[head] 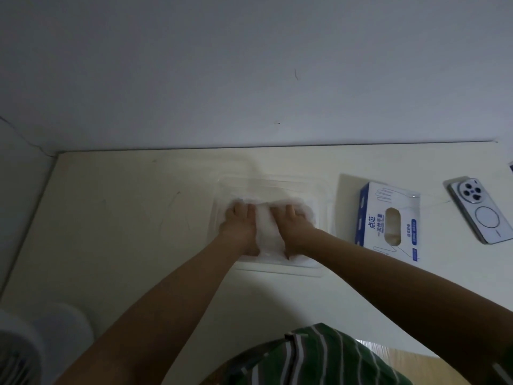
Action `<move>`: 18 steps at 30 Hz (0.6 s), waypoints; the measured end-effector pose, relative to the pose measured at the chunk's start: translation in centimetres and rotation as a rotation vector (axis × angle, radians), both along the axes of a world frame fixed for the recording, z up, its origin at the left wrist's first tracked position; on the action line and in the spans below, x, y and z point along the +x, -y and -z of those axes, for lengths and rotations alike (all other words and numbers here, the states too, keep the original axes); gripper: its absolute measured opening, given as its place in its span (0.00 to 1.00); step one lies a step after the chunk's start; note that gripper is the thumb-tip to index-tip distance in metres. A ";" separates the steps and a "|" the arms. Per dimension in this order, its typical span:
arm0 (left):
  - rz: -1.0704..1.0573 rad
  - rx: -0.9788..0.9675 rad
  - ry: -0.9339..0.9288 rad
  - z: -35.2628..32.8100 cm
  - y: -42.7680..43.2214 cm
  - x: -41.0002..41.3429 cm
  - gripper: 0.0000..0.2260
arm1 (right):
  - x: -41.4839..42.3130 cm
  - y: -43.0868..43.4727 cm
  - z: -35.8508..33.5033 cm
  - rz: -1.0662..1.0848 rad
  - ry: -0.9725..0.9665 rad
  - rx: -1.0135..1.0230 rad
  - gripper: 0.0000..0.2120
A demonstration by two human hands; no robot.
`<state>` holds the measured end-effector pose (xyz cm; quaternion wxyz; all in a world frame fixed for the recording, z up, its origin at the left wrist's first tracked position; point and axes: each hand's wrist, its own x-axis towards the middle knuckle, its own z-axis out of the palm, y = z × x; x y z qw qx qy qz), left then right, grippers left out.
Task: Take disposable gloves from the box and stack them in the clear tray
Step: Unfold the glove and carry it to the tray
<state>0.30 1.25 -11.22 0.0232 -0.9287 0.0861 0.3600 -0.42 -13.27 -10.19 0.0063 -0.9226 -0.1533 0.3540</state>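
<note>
The left hand (239, 224) and right hand (292, 227) press flat, fingers straight, on the gloves (270, 234) in the tray (280, 267). The box (388, 220) sits just beside it.

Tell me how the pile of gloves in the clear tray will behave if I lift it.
Probably floppy: the gloves lie as crumpled, translucent film under the left hand and right hand. Likely very light and springy: the pile bulges between them. Loose sheets may slide apart rather than lift together from the tray.
</note>
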 end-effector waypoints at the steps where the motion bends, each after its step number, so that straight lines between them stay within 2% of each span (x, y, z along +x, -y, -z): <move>1: -0.055 -0.026 -0.057 -0.7 0.0 0.3 0.49 | 0.3 0.1 -0.5 -0.015 -0.032 -0.010 0.54; 3: -0.105 -0.070 -0.077 -2.4 0.2 1.1 0.38 | 1.0 0.5 -2.2 -0.023 -0.068 0.020 0.49; 5: -0.070 -0.092 0.083 -4.2 0.8 1.7 0.23 | 2.0 1.3 -4.2 -0.016 0.007 0.132 0.36; 6: -0.065 -0.107 0.192 -5.1 1.4 1.9 0.18 | 2.4 1.7 -5.2 0.010 0.073 0.210 0.29; 8: -0.087 -0.189 0.366 -6.8 3.4 2.2 0.13 | 2.8 3.3 -7.1 0.127 0.209 0.379 0.17; 10: -0.106 -0.292 0.444 -8.2 5.8 2.5 0.10 | 3.0 5.3 -8.3 0.267 0.323 0.507 0.09; 14: -0.108 -0.524 0.482 -9.7 11.1 2.6 0.07 | 1.9 11.9 -8.4 0.505 0.472 0.561 0.07; 18: 0.007 -0.675 0.337 -9.4 16.4 2.0 0.06 | -0.9 18.5 -5.7 0.630 0.396 0.396 0.06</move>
